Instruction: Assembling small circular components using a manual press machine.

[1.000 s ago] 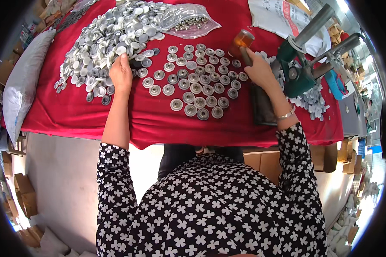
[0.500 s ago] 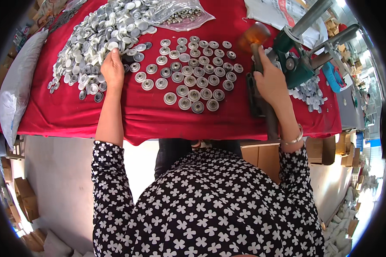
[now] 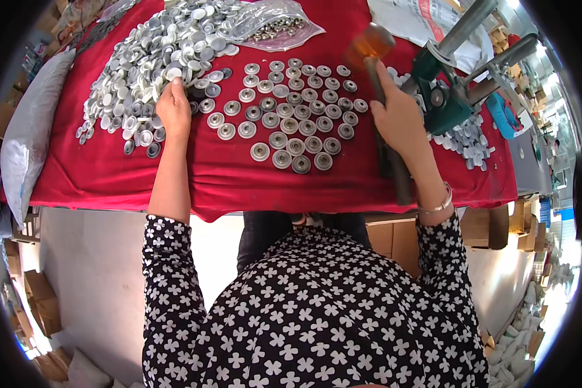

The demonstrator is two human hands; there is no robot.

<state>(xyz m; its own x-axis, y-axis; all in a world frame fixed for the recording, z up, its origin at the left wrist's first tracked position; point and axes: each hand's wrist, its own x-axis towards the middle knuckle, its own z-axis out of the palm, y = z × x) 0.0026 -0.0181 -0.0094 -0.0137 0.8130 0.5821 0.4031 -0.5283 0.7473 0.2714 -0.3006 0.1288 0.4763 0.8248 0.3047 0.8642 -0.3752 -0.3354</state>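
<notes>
My right hand (image 3: 399, 116) is closed around the dark handle of a mallet (image 3: 372, 44) with a blurred amber head, raised over the red cloth. Over at the left, my left hand (image 3: 174, 110) rests against the near right side of a heap of white and grey round caps (image 3: 142, 71). Its fingertips are closed on a white cap (image 3: 174, 73) at the heap's edge. Between my hands, several silver metal discs with raised centres (image 3: 294, 126) lie spread out singly on the cloth.
A green hand press (image 3: 443, 90) with steel levers stands at the right, small pale pieces (image 3: 465, 143) beside it. Behind the discs is a clear bag of metal parts (image 3: 275, 29). A stuffed white sack (image 3: 29, 132) leans at the table's left edge. A blue item (image 3: 503, 116) lies right of the press.
My right hand and the mallet have moved left, with the mallet head slightly higher. My left hand stays at the heap. The whole view has shifted a little.
</notes>
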